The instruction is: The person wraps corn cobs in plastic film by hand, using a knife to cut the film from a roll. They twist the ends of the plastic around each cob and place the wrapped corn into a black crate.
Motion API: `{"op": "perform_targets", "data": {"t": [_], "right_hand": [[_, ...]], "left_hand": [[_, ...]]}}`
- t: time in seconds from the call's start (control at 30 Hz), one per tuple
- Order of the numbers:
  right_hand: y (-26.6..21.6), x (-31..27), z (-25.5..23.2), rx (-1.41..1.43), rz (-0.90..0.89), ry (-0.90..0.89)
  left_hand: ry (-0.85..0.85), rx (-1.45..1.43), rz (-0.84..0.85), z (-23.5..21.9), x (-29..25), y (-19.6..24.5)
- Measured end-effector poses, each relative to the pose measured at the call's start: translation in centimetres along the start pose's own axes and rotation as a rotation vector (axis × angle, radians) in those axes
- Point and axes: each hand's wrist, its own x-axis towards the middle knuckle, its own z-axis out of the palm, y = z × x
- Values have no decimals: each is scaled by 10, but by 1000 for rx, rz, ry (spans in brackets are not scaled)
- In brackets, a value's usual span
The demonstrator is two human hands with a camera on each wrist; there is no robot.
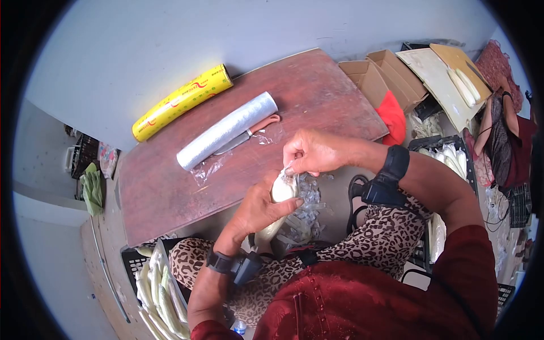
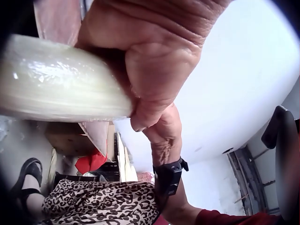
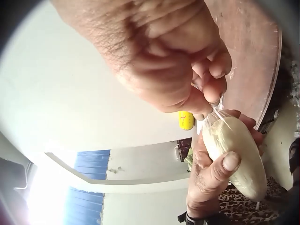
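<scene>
A pale, long vegetable [image 3: 239, 157] in clear cling film slants over the person's lap, its upper end just off the table's front edge. Round its body the left hand [image 1: 262, 205] grips it, the thumb lying along its side. At the top end, the right hand [image 1: 318, 152] pinches the gathered film between thumb and fingers and draws it into a thin twist. The left wrist view shows the shiny film tight over the vegetable [image 2: 61, 84]. On the table lie a roll of clear film [image 1: 226, 130] and a knife [image 1: 249, 135] with an orange-brown handle.
A yellow printed roll [image 1: 181, 102] lies at the back of the reddish table [image 1: 317, 85]. Crates of pale vegetables [image 1: 161, 292] stand at left and right. Film scraps [image 1: 306, 209] lie below the table edge. Another person [image 1: 504, 124] sits at far right near cardboard boxes [image 1: 391, 76].
</scene>
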Motion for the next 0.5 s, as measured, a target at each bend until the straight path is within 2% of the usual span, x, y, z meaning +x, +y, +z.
{"op": "perform_targets", "data": {"t": [0.1, 0.27, 0.37, 0.47, 0.5], "right_hand": [[-6, -3, -3, 81, 18, 39], [-12, -5, -13, 177, 13, 94], [-12, -3, -23, 206, 7, 173], [-12, -4, -33, 309, -28, 376], [-10, -6, -39, 328, -16, 351]], "left_hand": [[-28, -177, -86, -1, -2, 12], [-23, -200, -82, -4, -1, 15], [8, -229, -107, -7, -2, 19], [21, -237, -94, -9, -6, 22], [22, -231, -83, -10, -7, 22]]}}
